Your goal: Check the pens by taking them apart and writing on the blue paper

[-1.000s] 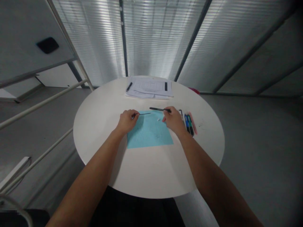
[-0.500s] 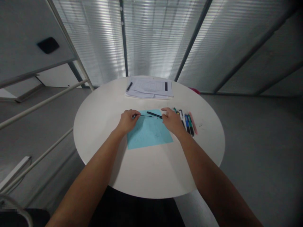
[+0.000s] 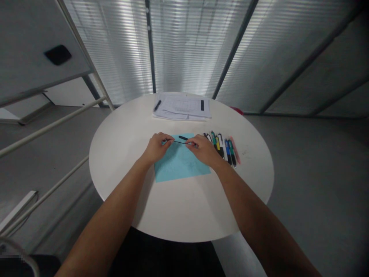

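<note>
Pale blue paper (image 3: 180, 163) lies flat under my hands on the round white counter (image 3: 184, 211). My left hand (image 3: 157, 148) and right hand (image 3: 203, 149) both pinch narrowly on a thin black rod (image 3: 181, 142), one at each end, holding it over the sheet's far part (too thin to make out any detail). Just beyond it, at 12 o'clock, sits a thicker black tube (image 3: 183, 137). A row of pens (image 3: 227, 152) lies at 2 o'clock, and printed papers (image 3: 181, 107) with a black pen (image 3: 157, 105) on them lie at 12 o'clock by the far rim.
</note>
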{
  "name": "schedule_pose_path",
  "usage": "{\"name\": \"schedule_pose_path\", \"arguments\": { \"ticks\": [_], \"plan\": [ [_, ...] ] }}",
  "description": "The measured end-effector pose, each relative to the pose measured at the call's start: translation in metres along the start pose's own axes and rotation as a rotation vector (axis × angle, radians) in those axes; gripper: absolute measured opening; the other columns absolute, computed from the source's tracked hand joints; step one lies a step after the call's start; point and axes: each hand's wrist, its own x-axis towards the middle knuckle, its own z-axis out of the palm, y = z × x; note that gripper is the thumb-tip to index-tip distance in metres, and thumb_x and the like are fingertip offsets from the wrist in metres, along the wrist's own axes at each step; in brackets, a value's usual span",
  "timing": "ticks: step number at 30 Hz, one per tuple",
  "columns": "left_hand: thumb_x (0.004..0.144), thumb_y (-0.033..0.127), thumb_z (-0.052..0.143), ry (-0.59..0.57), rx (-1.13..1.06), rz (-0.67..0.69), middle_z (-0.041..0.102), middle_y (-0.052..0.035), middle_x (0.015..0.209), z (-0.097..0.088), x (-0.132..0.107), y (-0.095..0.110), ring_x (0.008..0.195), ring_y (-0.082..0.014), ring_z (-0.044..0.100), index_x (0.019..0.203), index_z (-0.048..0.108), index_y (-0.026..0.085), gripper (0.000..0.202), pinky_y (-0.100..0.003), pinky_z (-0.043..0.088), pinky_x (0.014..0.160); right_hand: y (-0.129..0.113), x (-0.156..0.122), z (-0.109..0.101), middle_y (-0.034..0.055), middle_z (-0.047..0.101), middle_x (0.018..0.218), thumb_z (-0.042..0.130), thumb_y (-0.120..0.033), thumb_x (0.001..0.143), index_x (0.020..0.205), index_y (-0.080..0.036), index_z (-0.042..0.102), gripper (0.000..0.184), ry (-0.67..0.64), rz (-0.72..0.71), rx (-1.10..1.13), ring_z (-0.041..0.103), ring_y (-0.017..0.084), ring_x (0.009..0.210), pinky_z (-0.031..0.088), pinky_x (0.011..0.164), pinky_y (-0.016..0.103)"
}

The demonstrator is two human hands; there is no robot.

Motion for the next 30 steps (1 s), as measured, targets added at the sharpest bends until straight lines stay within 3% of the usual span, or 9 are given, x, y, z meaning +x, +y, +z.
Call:
{"name": "schedule_pose_path", "arguments": {
  "ticks": [6, 12, 22, 25, 30],
  "plan": [
    [0.085, 0.029, 0.057, -0.001, 0.022, -0.016, 0.068, -0.0048, 0.09, -0.001, 0.0, -0.001, 0.091, -0.0186, 0.059, 0.092, 0.072, 0.022, 0.018, -0.036, 0.045, 0.09, 0.001, -0.001, -0.003, 0.0019, 0.056, 0.078, 0.06, -0.025, 0.085, 0.088, -0.021, 0.069, 0.01, 0.03, 0.066, -0.006, 0.053, 0.016, 0.075, 0.038, 0.07, 0.028],
    [0.086, 0.03, 0.055, 0.031, 0.149, -0.122, 0.067, -0.0072, 0.097, -0.004, 0.002, -0.006, 0.096, -0.022, 0.057, 0.094, 0.073, 0.023, 0.021, -0.04, 0.042, 0.093, 0.006, 0.0, -0.004, 0.002, 0.055, 0.074, 0.059, -0.027, 0.085, 0.082, -0.022, 0.069, 0.012, 0.063, 0.125, -0.106, 0.052, 0.017, 0.072, 0.037, 0.068, 0.029],
    [0.083, 0.034, 0.061, -0.026, 0.255, -0.151, 0.064, -0.0087, 0.103, 0.001, -0.001, -0.007, 0.103, -0.0294, 0.051, 0.101, 0.074, 0.03, 0.022, -0.049, 0.038, 0.093, 0.002, 0.0, -0.004, 0.0012, 0.061, 0.07, 0.06, -0.03, 0.082, 0.082, -0.022, 0.071, 0.014, -0.025, 0.121, -0.166, 0.05, 0.015, 0.065, 0.033, 0.061, 0.027],
    [0.087, 0.035, 0.055, 0.029, 0.206, -0.16, 0.064, -0.009, 0.104, 0.0, 0.0, -0.008, 0.102, -0.0266, 0.054, 0.104, 0.073, 0.028, 0.026, -0.045, 0.039, 0.094, 0.003, -0.001, -0.003, 0.0016, 0.063, 0.07, 0.058, -0.031, 0.083, 0.083, -0.022, 0.071, 0.016, -0.021, 0.124, -0.154, 0.052, 0.015, 0.065, 0.034, 0.061, 0.028],
    [0.087, 0.024, 0.047, 0.204, 0.061, -0.27, 0.063, -0.0066, 0.093, -0.003, 0.005, -0.02, 0.079, -0.0168, 0.058, 0.105, 0.069, 0.021, 0.03, -0.034, 0.046, 0.083, 0.007, 0.0, -0.003, 0.0008, 0.063, 0.069, 0.053, -0.031, 0.085, 0.096, -0.023, 0.069, 0.021, 0.119, 0.234, -0.072, 0.055, 0.017, 0.065, 0.038, 0.063, 0.029]
  ]
}}
